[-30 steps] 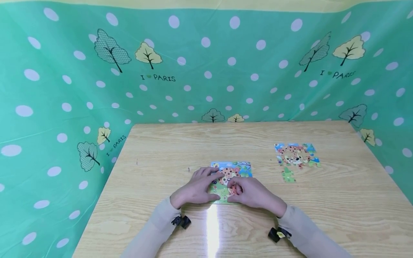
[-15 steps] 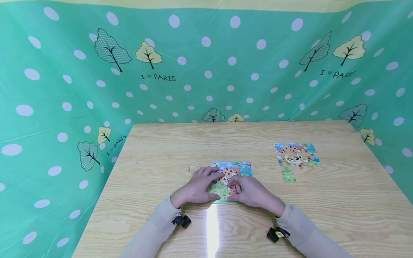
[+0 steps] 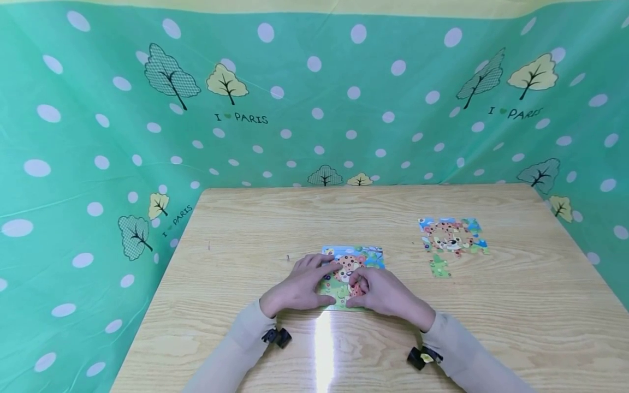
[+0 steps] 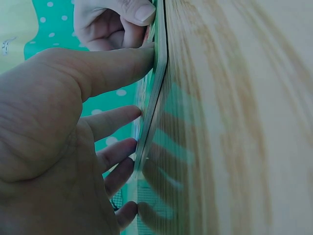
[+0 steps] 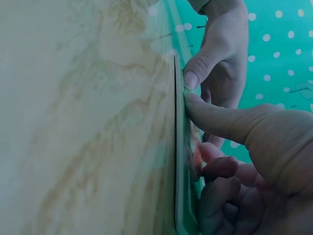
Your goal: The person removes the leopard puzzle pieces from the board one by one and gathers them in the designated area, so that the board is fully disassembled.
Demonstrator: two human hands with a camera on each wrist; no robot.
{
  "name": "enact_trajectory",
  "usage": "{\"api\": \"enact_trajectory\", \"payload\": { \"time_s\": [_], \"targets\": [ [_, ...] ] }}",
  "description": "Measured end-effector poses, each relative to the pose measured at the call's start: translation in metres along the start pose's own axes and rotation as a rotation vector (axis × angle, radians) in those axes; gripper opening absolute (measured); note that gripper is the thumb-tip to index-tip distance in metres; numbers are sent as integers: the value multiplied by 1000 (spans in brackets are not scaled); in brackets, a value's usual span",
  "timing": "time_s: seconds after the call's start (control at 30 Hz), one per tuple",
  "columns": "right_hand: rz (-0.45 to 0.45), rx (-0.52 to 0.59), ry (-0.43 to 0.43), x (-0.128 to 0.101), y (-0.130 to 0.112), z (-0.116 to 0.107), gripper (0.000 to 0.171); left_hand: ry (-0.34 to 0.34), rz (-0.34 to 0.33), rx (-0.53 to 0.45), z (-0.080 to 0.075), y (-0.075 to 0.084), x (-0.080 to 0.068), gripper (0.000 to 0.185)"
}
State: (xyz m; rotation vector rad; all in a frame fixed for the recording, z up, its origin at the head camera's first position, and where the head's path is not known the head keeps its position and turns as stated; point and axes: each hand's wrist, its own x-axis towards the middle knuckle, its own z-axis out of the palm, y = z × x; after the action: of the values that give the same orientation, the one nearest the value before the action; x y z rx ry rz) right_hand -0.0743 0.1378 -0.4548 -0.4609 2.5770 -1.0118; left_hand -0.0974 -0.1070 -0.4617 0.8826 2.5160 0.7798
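A jigsaw puzzle of a spotted leopard cub (image 3: 348, 263) lies on the wooden table in front of the person, seen edge-on as a thin board in both wrist views. The left hand (image 3: 306, 284) spreads over its left side, fingertips on the upper left and thumb along the lower edge. On the lower right, the right hand (image 3: 388, 293) has its thumb at the near edge and its fingers curled over the picture. Between thumb and fingers it holds a red spotted puzzle piece (image 3: 356, 290), low against the board and partly covered by the hand.
Loose puzzle pieces (image 3: 449, 243) lie grouped at the right, with green pieces (image 3: 439, 266) just below them. Tiny dark specks (image 3: 288, 257) mark the table (image 3: 255, 218). A green dotted cloth (image 3: 295, 98) hangs behind and beside it.
The right hand's curled fingertips have shifted very slightly to the right over the puzzle. The left hand and the loose pieces stay where they were.
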Motion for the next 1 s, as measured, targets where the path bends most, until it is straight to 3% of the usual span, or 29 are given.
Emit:
{"api": "enact_trajectory", "payload": {
  "time_s": [0.2,0.53,1.0],
  "targets": [
    [15,-20,-30,-1,1,-3,34,-2,-3,3,0,0,0,74],
    [131,-12,-26,-5,-1,-10,39,-7,-9,-5,-1,1,0,75],
    [145,-26,-33,-3,3,-12,40,-11,-6,-6,-1,1,-1,75]
  ]
}}
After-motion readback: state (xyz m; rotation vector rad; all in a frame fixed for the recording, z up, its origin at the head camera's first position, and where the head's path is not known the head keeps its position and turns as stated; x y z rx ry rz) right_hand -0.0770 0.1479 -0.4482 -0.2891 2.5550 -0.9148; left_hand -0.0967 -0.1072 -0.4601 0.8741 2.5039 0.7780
